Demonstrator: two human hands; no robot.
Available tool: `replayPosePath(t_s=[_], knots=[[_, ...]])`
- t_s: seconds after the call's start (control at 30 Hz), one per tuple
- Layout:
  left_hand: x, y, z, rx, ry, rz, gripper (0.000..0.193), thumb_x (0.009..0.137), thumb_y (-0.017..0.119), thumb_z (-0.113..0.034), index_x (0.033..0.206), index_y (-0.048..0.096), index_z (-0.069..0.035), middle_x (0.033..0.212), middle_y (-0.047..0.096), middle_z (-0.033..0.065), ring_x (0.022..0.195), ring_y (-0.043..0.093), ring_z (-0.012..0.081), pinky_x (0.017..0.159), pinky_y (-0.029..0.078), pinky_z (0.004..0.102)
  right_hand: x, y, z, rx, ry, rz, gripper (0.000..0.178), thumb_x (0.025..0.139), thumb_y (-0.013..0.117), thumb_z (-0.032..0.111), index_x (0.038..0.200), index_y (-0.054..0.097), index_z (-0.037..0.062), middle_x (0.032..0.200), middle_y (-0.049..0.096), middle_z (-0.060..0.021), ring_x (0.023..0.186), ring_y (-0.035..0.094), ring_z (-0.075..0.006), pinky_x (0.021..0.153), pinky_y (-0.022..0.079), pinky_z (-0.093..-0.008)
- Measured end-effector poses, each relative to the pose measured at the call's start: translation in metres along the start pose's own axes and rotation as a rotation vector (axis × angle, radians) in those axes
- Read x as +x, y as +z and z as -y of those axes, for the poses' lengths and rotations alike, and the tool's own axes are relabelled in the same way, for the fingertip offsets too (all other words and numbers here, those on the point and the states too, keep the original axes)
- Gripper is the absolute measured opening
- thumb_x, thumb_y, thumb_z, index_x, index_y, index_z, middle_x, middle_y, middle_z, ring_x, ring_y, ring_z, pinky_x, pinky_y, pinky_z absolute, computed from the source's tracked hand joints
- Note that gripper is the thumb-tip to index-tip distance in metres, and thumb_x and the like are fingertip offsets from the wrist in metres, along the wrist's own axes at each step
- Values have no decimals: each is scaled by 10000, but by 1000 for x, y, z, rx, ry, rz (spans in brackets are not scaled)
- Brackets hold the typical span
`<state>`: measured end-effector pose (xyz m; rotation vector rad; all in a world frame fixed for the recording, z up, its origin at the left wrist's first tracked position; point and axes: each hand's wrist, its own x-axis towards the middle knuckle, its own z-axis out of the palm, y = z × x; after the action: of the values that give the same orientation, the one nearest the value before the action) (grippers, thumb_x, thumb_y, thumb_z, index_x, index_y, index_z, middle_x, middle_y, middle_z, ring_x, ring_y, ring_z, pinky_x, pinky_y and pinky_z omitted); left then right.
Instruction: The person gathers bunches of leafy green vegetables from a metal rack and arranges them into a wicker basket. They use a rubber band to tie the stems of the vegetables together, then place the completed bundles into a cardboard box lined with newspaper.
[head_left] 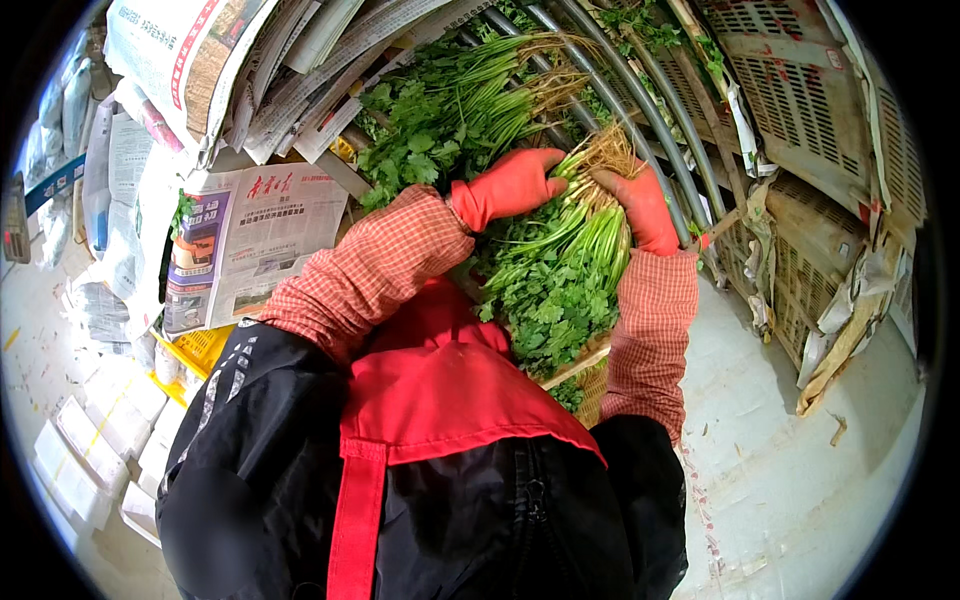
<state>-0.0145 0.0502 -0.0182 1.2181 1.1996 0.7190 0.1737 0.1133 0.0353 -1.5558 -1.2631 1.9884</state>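
Note:
Both my hands wear orange-red rubber gloves and hold one bunch of coriander (pixel 560 265), near its pale root end. My left hand (pixel 510 187) grips the stems from the left, thumb and fingers closed around them. On the other side, my right hand (pixel 645 205) is closed on the bunch just beside the brown roots. The leaves hang down toward me, above a yellowish basket (pixel 592 392) that is mostly hidden. More coriander (pixel 440 120) lies just beyond my left hand, its roots to the right over metal bars.
Curved grey metal bars (pixel 655 110) run along the rack ahead. Stacked newspapers (pixel 260 80) stand at the far left, with another sheet (pixel 250 240) hanging below. Slatted plastic crates (pixel 790 90) are piled at the right. A yellow crate (pixel 200 350) and white boxes (pixel 95 440) sit at lower left.

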Motion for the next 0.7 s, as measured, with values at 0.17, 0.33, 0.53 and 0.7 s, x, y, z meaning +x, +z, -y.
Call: replayPosePath(t_s=[0.17,0.33,0.53,0.7], knots=[[-10,-7,-30,426,-106,54,365,844,599,-261,1123,569,-28,849,633,235,805,609,411,715,503,435,3,-2,-10,-24,-24,-49,331,765,663,55,1086,615,-12,989,651,-63,855,604,-150,783,472,-272],[-8,9,-23,610,-39,36,201,803,583,-192,898,610,-16,770,637,211,736,625,391,661,504,457,-1,2,0,-100,-11,-16,342,758,656,50,1093,612,-3,938,646,-47,824,590,-124,753,476,-274],[-16,26,-24,751,-28,-55,166,809,562,-154,915,579,-27,705,629,168,666,628,363,599,505,448,3,14,9,-230,6,65,290,784,684,90,1056,635,0,903,651,-28,806,576,-102,726,468,-256],[-19,5,-28,554,116,-143,266,863,566,-260,1034,617,-62,811,653,166,757,635,361,669,510,429,11,7,-16,-168,17,-96,271,810,688,142,1038,650,1,926,670,-34,823,586,-108,751,461,-264]])
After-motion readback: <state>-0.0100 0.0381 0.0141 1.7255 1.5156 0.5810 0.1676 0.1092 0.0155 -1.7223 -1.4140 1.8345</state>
